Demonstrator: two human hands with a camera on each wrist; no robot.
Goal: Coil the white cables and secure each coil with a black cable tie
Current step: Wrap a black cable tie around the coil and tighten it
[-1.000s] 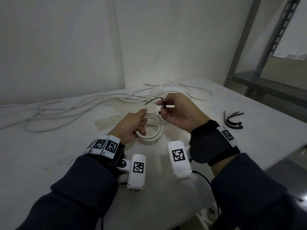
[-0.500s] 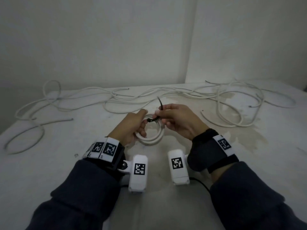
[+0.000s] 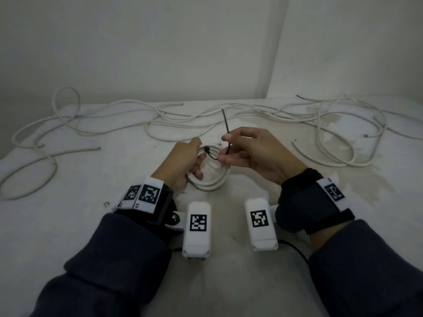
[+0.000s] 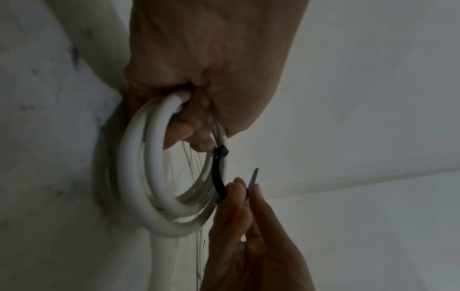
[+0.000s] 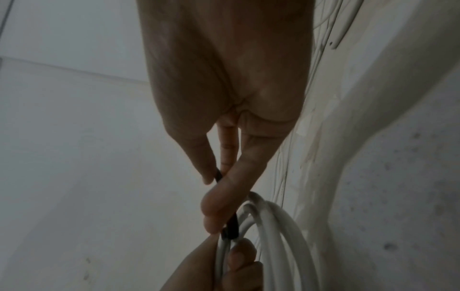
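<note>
My left hand (image 3: 183, 163) grips the coiled white round cable (image 3: 212, 179); right fingers (image 3: 225, 137) pinch the thin black plastic cable tie (image 3: 226, 129). I should pull its tail straight and steadily until snug.

– What does the room look like?
– Plain pale walls (image 3: 137, 46) meet in a corner (image 3: 278, 46) behind the table (image 3: 68, 225).
– And the table?
– White and scuffed, with a brownish stain (image 3: 286, 124) on its right half. The light is dim and grey.
</note>
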